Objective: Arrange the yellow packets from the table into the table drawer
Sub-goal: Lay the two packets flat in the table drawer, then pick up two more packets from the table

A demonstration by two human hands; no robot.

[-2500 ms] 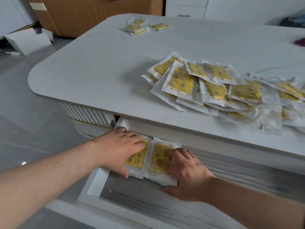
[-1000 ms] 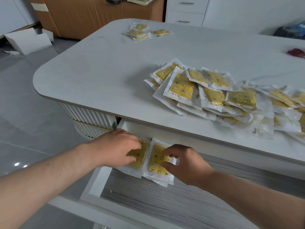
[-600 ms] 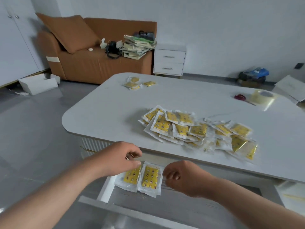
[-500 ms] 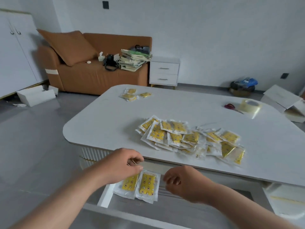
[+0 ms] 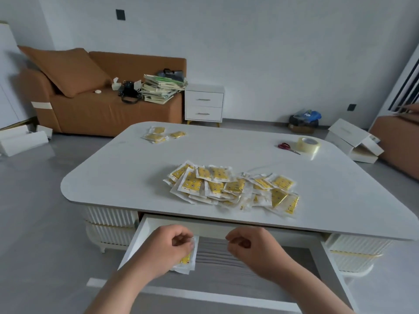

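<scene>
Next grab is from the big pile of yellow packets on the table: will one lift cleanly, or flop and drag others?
Probably floppy: the pile of yellow packets holds thin flat pouches with crinkled clear edges. Likely light, being so thin. They overlap loosely and look glossy, so neighbours may slide along on the smooth table.

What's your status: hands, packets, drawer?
Left hand curled over drawer packets, grip unclear; right hand loose, empty. Main pile and small far group on table, not yet moved. Nothing blocking open drawer.
</scene>
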